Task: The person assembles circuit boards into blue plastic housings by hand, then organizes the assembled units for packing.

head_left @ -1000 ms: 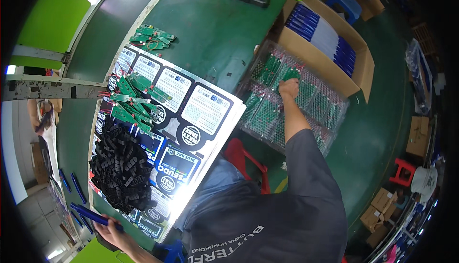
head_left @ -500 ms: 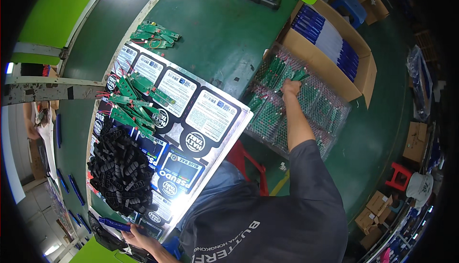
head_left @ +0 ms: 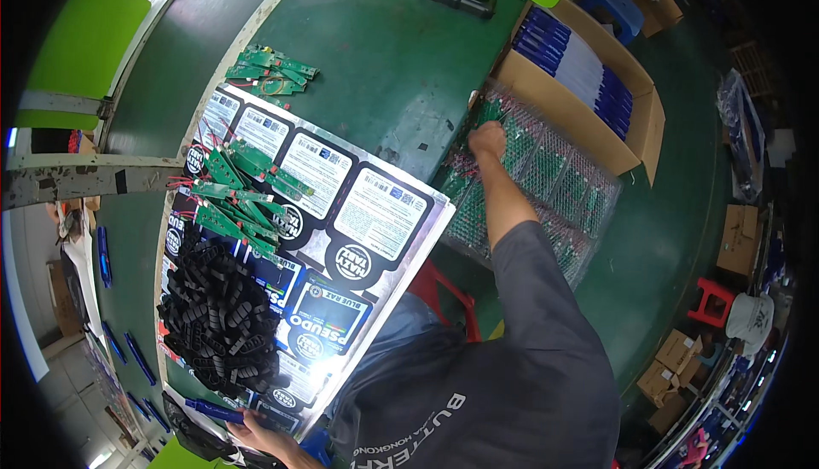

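Observation:
My left hand [head_left: 263, 435], low in the view, grips a dark blue, elongated plastic casing [head_left: 213, 410] by one end. Out to the right, my right hand [head_left: 488, 139] is closed over a clear divided tray [head_left: 559, 206] packed with green circuit boards; whatever its fingers hold is hidden. Between the hands, a large heap of small black ribbed parts [head_left: 220, 320] lies on printed label sheets [head_left: 375, 213]. Just beyond that heap is a pile of green circuit boards with red wires [head_left: 235, 187].
A second small pile of boards [head_left: 271, 70] lies farther back on the green tabletop [head_left: 358, 51]. An open cardboard box [head_left: 567, 115] holding rows of blue casings stands beside the tray. A metal post [head_left: 94, 174] crosses at left, and several blue casings [head_left: 136, 358] lie beyond it.
My right hand has moved left and slightly back over the tray, and the green board seen at its fingers is no longer visible. My left hand, still gripping the blue casing, has shifted slightly.

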Demonstrator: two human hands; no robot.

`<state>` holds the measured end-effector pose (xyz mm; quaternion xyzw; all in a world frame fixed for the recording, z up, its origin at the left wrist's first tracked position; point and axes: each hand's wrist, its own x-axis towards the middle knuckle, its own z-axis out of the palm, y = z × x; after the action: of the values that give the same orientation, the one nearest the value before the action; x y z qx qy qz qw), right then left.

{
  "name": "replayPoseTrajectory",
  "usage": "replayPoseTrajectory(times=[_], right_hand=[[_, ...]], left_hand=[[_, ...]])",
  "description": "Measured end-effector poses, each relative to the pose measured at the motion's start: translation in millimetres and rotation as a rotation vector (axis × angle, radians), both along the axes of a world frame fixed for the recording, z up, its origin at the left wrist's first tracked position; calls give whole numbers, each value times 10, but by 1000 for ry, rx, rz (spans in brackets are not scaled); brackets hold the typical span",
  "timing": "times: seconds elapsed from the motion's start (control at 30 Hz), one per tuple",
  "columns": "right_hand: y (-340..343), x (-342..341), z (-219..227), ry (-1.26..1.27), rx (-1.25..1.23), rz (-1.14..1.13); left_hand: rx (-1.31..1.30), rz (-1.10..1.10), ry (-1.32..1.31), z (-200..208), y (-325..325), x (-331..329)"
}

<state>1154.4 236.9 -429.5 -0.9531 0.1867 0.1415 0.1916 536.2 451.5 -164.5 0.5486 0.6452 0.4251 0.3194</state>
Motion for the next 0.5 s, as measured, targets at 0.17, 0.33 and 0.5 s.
replayPoseTrajectory(times=[0.17, 0.33, 0.5], right_hand=[[114, 131, -52, -5, -85, 11], [185, 218, -260, -41, -272, -7], [333, 212, -392, -132, -183, -341]], left_hand=[[14, -77, 5, 29, 2, -54], [-11, -100, 57, -47, 80, -151], [13, -76, 29, -47, 21, -79]])
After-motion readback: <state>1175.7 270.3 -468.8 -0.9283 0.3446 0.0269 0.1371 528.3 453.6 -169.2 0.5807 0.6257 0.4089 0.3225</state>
